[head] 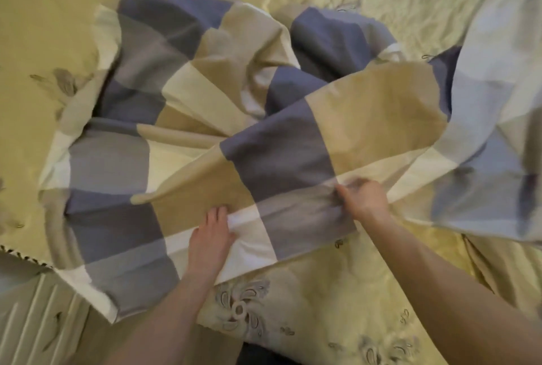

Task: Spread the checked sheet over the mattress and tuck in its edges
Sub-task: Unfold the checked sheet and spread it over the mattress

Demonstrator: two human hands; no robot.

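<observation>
Nearest, the left hand [209, 237] lies flat, fingers straight, on the checked sheet [281, 159] at its near hem. Just beyond, the right hand [363, 199] pinches a bunched fold. The sheet sits crumpled mid-mattress [337, 291], with 1 part lifted toward the mattress's far right. The person would do well to grip the hem with both hands and draw it square to the mattress's near edge.

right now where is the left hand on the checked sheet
In the head view, the left hand rests low and centre on the checked sheet, on its near white stripe, left of the right hand.
</observation>
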